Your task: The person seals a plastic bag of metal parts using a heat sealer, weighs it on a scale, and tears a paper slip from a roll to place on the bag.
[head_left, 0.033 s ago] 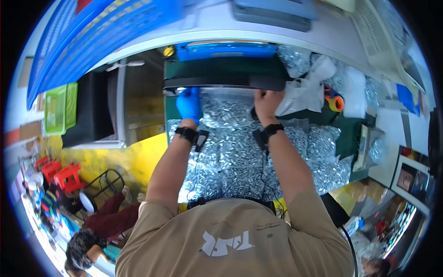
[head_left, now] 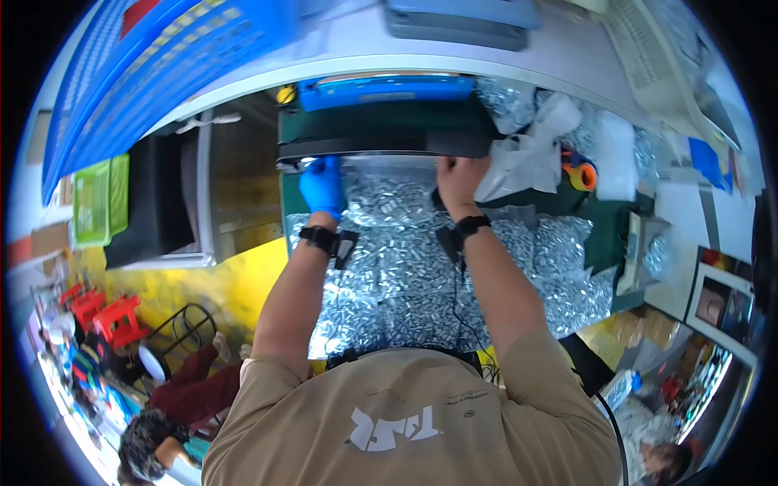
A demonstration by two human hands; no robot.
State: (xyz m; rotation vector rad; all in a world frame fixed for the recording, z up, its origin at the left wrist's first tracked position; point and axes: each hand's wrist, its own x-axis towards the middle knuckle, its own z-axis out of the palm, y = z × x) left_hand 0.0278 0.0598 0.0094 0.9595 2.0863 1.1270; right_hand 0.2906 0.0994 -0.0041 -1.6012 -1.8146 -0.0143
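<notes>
A clear plastic bag (head_left: 391, 201) of small shiny metal pieces lies before me, its top edge running under a long black bar (head_left: 365, 150). Behind the bar stands a blue machine (head_left: 389, 91) that looks like a bag sealer. My left hand (head_left: 322, 190), in a blue glove, is closed at the bag's upper left corner. On the opposite corner my bare right hand (head_left: 462, 182) has its fingers curled in, also against the bar. Both fingertips are partly hidden. More filled bags (head_left: 413, 283) cover the table between my forearms and body.
White plastic bags (head_left: 523, 166) and an orange tape roll (head_left: 582, 176) lie to the right. A grey shelf edge (head_left: 340, 65) runs across the far side, with a blue basket (head_left: 162, 89) at far left. At lower left a person (head_left: 186, 389) sits near red stools (head_left: 120, 320).
The whole view has shifted slightly, so the scene sits a little further left. My hands stay at the bag's corners by the bar.
</notes>
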